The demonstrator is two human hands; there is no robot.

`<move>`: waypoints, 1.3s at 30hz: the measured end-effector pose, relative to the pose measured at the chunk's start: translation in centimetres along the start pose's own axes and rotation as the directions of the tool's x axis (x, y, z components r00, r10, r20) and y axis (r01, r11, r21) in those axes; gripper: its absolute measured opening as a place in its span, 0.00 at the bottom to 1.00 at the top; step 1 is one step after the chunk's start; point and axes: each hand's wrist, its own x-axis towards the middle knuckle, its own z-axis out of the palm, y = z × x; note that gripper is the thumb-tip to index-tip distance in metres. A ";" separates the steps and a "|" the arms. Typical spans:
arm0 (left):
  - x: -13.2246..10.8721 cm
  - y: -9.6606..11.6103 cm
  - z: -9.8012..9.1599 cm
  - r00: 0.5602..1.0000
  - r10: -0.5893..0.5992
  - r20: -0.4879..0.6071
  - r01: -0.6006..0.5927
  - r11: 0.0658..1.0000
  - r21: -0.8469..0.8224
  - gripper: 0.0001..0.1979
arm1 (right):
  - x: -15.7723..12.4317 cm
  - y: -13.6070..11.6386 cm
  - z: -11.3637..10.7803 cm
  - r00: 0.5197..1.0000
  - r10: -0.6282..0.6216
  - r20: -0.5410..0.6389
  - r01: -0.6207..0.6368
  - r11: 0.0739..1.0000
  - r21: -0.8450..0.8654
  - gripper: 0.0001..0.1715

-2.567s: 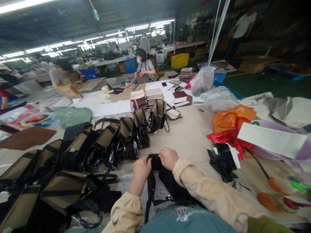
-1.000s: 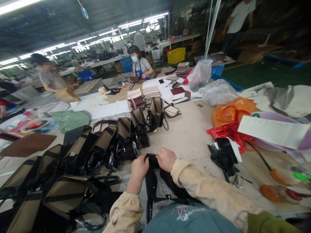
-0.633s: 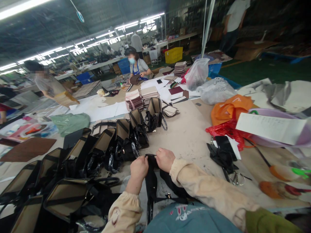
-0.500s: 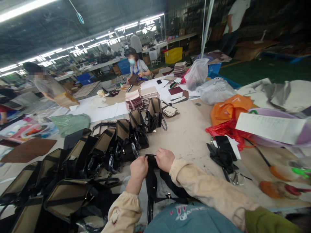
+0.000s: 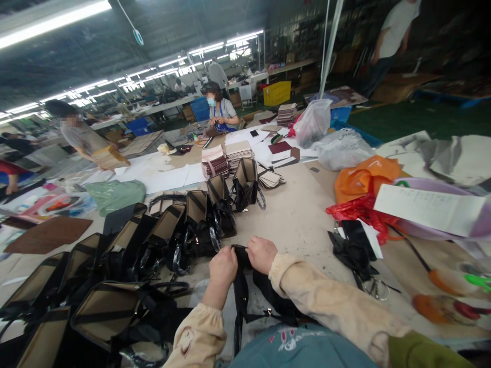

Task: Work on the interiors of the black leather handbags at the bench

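Note:
Close to my body at the table's front edge is a black bag (image 5: 241,291) with a small metal fitting on a strap. My left hand (image 5: 223,267) is closed in a pinch on the far edge of this bag, at its left side. On the same edge, a short way to the right, my right hand (image 5: 262,254) also pinches the black material. A dark stretch of the edge spans the gap between both hands. Fingertips are partly hidden behind the knuckles. To the left stand several black bags (image 5: 196,232) with tan panels and plastic-wrapped handles.
Stacks of cut pieces (image 5: 214,161) lie beyond the bags. On the right are a phone (image 5: 353,232), keys (image 5: 378,287), a red plastic bag (image 5: 356,210), an orange bag (image 5: 364,176) and a purple basin (image 5: 481,217) under paper. A co-worker (image 5: 222,115) sits across the table.
The view has shifted slightly. Both hands keep their hold on the black bag's edge with little movement. The seated co-worker's hands and the brown piece have moved lower.

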 end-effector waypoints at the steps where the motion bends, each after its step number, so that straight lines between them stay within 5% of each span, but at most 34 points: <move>1: 0.0 0.0 0.1 1.000 -0.005 -0.014 0.005 1.000 -0.003 0.15 | 0.0 0.0 0.1 1.000 -0.002 -0.001 0.002 1.000 -0.002 0.13; 16: 1.1 -1.1 0.1 0.984 0.176 -0.016 -0.175 0.984 0.035 0.15 | 0.1 0.0 0.0 1.000 0.007 0.024 -0.007 1.000 -0.011 0.13; 30: 1.0 -1.1 0.6 0.986 0.158 -0.043 -0.158 0.987 -0.001 0.15 | 0.2 0.3 0.5 1.000 0.018 -0.019 -0.018 1.000 -0.026 0.12; 39: 1.4 -1.9 0.9 0.982 0.186 0.015 -0.170 0.925 -0.341 0.15 | 0.1 0.5 0.6 1.000 -0.009 -0.002 0.009 0.998 -0.062 0.13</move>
